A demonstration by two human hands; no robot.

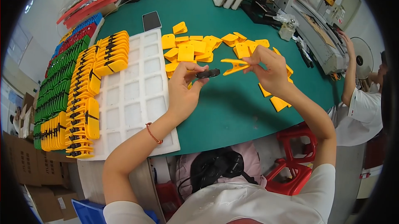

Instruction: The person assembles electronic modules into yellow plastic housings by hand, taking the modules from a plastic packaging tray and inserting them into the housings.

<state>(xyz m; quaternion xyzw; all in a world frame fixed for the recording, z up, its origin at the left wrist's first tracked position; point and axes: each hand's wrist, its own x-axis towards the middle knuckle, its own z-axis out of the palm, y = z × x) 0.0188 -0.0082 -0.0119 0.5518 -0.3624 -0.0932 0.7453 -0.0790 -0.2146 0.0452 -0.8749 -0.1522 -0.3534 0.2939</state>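
Note:
Above the green tabletop (pixel 224 116), the fingers of my left hand (pixel 183 93) pinch a small, dark, flattened round piece (pixel 208 74), seen nearly edge-on. Just to its right, my right hand (pixel 271 71) is closed on a yellow plastic clip (pixel 233 66). The clip's narrow V-shaped side profile points left toward the dark piece, with a small gap between the two. Behind my hands lie loose yellow clips (pixel 185 52), and a few more lie beyond my right wrist. My fingers cover part of both held things.
At left, a white compartment tray (pixel 137 78) bears rows of yellow clips (pixel 92 118) with black parts; green clips (pixel 58 83) stand beyond. A phone (pixel 151 21) lies at its far edge. A machine (pixel 309 20) stands far right. Another person (pixel 360 99) sits right, near red stools (pixel 291 174).

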